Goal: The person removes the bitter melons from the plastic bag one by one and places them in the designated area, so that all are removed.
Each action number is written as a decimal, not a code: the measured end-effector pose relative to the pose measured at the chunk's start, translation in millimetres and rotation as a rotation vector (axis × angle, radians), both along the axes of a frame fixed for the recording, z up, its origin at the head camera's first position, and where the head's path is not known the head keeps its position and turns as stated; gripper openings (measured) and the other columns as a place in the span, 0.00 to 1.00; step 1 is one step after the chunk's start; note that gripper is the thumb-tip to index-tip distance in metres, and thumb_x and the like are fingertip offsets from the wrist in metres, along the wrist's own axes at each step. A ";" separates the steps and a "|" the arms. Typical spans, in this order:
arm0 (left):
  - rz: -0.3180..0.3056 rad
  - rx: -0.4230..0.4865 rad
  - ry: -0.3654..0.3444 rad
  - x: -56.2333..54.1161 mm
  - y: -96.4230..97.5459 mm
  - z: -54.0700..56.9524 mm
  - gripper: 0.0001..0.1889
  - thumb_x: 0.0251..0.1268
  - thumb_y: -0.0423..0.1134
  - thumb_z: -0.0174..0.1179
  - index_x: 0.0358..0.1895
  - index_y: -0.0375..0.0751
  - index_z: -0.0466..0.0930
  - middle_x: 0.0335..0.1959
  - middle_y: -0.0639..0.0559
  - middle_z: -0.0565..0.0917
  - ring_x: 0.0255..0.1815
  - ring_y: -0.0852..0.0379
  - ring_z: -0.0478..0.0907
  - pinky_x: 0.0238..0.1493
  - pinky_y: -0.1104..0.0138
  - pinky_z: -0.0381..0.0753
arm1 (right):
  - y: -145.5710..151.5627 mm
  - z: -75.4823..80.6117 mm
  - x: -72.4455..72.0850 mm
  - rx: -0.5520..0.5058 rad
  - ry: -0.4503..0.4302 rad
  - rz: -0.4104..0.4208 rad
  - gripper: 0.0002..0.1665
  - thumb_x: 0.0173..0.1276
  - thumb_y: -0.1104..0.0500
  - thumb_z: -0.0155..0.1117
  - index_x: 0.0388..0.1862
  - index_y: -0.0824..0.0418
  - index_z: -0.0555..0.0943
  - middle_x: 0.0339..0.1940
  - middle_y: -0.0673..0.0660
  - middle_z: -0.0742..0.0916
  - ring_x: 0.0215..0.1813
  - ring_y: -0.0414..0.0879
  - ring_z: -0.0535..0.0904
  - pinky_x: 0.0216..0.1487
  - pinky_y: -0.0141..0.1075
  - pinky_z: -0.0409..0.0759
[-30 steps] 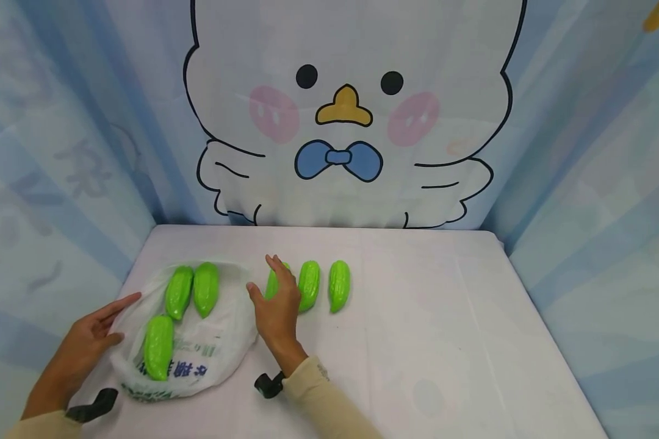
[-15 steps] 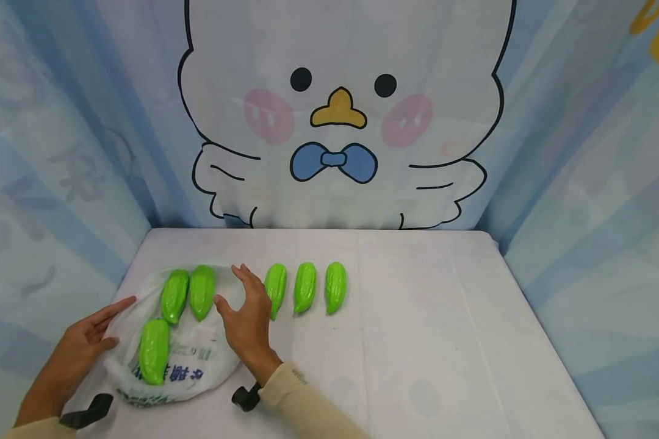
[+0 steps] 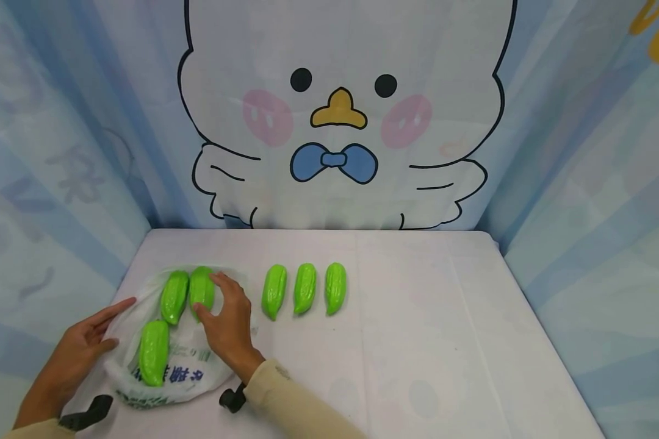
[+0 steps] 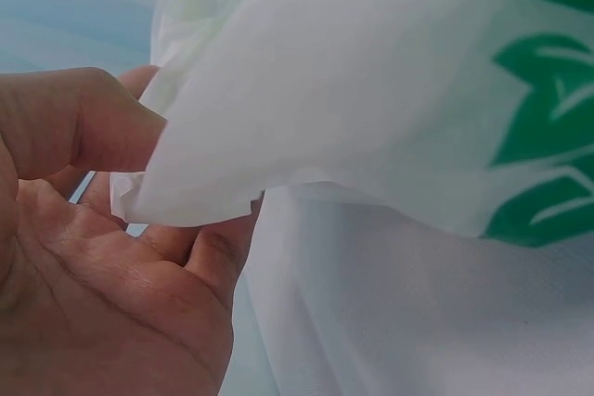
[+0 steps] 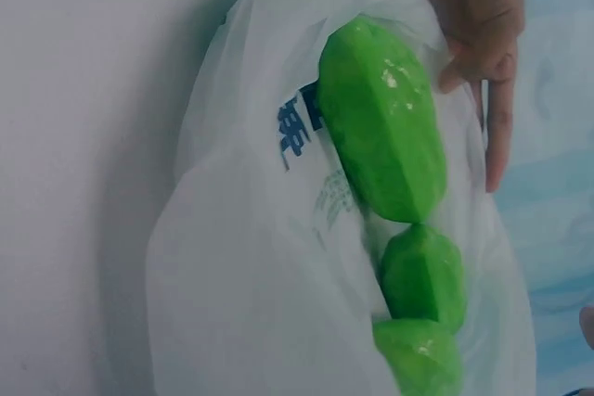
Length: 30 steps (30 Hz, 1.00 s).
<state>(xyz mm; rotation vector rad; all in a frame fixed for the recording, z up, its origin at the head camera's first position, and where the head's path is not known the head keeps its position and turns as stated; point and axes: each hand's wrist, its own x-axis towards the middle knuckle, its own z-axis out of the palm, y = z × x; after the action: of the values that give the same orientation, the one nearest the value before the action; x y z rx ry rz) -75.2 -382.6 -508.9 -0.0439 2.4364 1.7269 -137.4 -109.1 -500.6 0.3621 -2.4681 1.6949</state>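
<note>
A white plastic bag [image 3: 227,360] with blue and green print lies on the left of the table, its mouth spread. On it are three glossy, bright green, ridged vegetable-like pieces: one near the front [image 3: 154,353], one at the back left [image 3: 174,297] and one at the back right [image 3: 201,286]. My left hand [image 3: 79,344] pinches the bag's left edge between thumb and fingers, as the left wrist view confirms. My right hand [image 3: 229,320] is at the back-right green piece, thumb and forefinger spread at its side; firm contact cannot be made out.
Right of the bag, three more green pieces stand in a row: a left one [image 3: 274,291], a middle one [image 3: 304,288] and a right one [image 3: 335,288]. A white cloth covers the table [image 3: 417,329]. A printed curtain [image 3: 340,195] hangs behind it.
My right hand has moved left from over the row of green pieces to the back-right piece in the bag. My left hand keeps its hold on the bag's edge.
</note>
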 end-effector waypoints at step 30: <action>0.019 -0.083 -0.025 -0.1 0.2 1.4 0.40 0.77 0.25 0.55 0.88 0.48 0.53 0.77 0.81 0.59 0.58 0.97 0.63 0.51 0.85 0.77 | -34.8 -21.6 -36.6 0.246 -0.158 0.026 0.38 0.68 0.53 0.79 0.76 0.50 0.78 0.75 0.52 0.80 0.77 0.47 0.74 0.78 0.40 0.71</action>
<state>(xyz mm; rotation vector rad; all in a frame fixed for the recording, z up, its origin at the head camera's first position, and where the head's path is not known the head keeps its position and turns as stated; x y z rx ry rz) -75.3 -382.4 -507.5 -0.0978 2.4957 1.6220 -174.1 -143.9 -522.2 0.2960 -2.8087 1.4836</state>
